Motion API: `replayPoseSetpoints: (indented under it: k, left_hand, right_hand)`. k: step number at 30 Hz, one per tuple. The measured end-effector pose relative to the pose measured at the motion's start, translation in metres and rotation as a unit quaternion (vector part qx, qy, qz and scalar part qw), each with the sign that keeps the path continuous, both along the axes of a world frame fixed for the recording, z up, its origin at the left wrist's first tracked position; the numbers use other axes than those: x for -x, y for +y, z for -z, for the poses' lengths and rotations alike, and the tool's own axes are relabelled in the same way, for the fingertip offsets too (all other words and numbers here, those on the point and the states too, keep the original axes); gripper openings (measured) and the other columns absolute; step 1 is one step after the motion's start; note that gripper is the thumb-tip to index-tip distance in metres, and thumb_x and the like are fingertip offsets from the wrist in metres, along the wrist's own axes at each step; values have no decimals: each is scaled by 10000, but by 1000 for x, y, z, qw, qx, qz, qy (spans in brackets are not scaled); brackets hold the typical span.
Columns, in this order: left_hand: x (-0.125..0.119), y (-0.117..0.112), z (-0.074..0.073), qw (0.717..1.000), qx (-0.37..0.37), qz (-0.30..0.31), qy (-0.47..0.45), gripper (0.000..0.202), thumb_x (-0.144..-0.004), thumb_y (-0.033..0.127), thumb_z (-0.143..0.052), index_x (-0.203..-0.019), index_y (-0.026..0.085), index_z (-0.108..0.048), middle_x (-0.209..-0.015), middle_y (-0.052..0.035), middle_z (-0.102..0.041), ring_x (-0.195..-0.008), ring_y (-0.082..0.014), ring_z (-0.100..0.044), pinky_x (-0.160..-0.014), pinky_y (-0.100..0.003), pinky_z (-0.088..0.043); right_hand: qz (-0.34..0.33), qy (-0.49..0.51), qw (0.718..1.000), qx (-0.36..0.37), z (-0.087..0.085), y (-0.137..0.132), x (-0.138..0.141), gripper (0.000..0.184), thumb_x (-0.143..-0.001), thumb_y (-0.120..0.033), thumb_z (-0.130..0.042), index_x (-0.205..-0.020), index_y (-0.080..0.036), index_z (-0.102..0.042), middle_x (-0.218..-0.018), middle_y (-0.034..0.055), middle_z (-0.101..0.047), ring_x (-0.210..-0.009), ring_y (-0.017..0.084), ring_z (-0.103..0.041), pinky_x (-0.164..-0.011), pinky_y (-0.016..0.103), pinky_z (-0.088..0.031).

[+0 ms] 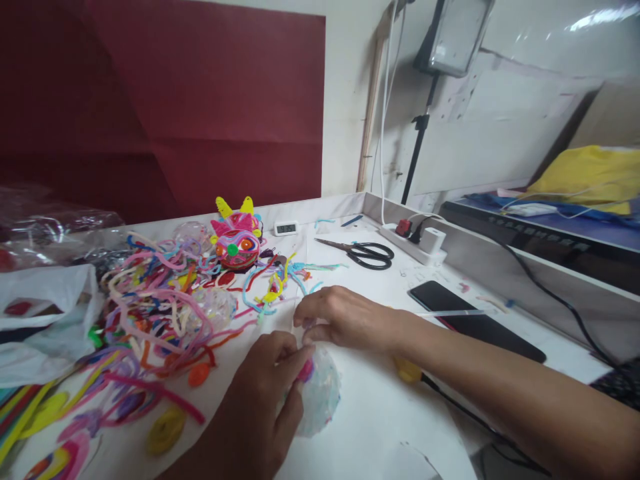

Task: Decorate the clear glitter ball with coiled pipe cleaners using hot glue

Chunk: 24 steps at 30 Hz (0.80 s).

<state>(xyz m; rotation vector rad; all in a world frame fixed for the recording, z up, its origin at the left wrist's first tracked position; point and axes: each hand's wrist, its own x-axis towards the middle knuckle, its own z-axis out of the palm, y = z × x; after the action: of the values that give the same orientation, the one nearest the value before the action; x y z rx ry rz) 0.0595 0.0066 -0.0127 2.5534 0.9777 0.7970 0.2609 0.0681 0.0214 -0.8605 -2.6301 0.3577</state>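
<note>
A translucent whitish ball (pixel 320 397) with coloured specks rests on the white table in front of me. My left hand (pixel 277 383) is closed at its left side, thumb and fingers pinching a small bright pink piece (pixel 306 369) against the ball. Just above the ball, my right hand (pixel 345 319) is closed in a pinch, its fingertips close to those of my left hand. What lies between the right fingertips is mostly hidden; something pale purple shows there. Behind them stands a decorated animal-like head (pixel 237 241) with yellow ears and a green nose.
Tangled fuzzy craft stems (pixel 150 293) cover the left side. Black scissors (pixel 367 253) lie at the back, near a small digital clock (pixel 286 229). Right of them are a power strip (pixel 415 243) and a black phone (pixel 475 323). A yellow-handled tool (pixel 407 370) lies under my right forearm.
</note>
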Motion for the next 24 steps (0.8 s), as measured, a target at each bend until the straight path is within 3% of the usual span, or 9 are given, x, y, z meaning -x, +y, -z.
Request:
replayPoseSetpoints:
  k: [7, 11, 14, 17, 19, 21, 24]
  left_hand:
    - [-1, -1, 0, 1000, 1, -7, -6, 268, -842, 61, -384, -989, 178, -575, -963, -63, -520, -885, -204, -536, -773, -336, -477]
    - [-2, -1, 1, 1000, 0, -11, -11, 274, -835, 66, -381, -974, 172, -593, -948, -65, -529, -876, -211, -536, -759, -348, -473]
    - [-3, 0, 1, 1000, 0, -9, -16, 290, -816, 68, -392, -978, 165, -611, -934, -68, -534, -863, -217, -538, -736, -350, -477]
    - [-3, -1, 0, 1000, 5, -19, -13, 317, -804, 64, -395, -994, 171, -625, -947, -71, -543, -868, -221, -543, -737, -354, -481]
    - [-4, -2, 0, 1000, 8, -27, -12, 316, -815, 68, -387, -985, 182, -629, -944, -67, -547, -871, -221, -545, -741, -352, -480]
    - [-4, -2, -1, 999, 7, -30, -13, 287, -833, 80, -382, -947, 186, -623, -954, -70, -551, -883, -220, -550, -752, -347, -481]
    - [-4, -2, -1, 999, 8, -33, -10, 245, -846, 99, -383, -903, 185, -605, -976, -76, -552, -895, -219, -557, -761, -340, -484]
  right_hand:
    - [18, 29, 998, -57, -2, -5, -8, 240, -852, -256, -705, -1031, -100, -667, -1029, 136, -688, -958, 229, -629, -857, 347, -476]
    - [85, 71, 988, -111, -6, -29, -26, 191, -931, -227, -579, -1054, -94, -641, -1058, 166, -655, -1005, 264, -602, -868, 404, -467]
    - [163, 63, 975, -139, -3, -60, -44, 140, -953, -201, -511, -1012, -158, -631, -943, 99, -660, -856, 216, -627, -728, 333, -496]
    - [241, -12, 963, -121, 14, -97, -62, 157, -948, -186, -471, -961, -210, -626, -860, 60, -674, -729, 205, -660, -627, 330, -529]
    - [280, -69, 944, -160, 32, -120, -76, 152, -905, -208, -493, -911, -224, -644, -836, 79, -704, -658, 243, -678, -543, 365, -554]
    - [292, -96, 939, -157, 51, -139, -88, 157, -860, -193, -508, -884, -249, -652, -867, 82, -735, -658, 252, -707, -503, 350, -577]
    - [334, -93, 924, -163, 73, -156, -103, 203, -869, -235, -519, -1028, -254, -644, -956, 92, -749, -751, 253, -736, -512, 311, -602]
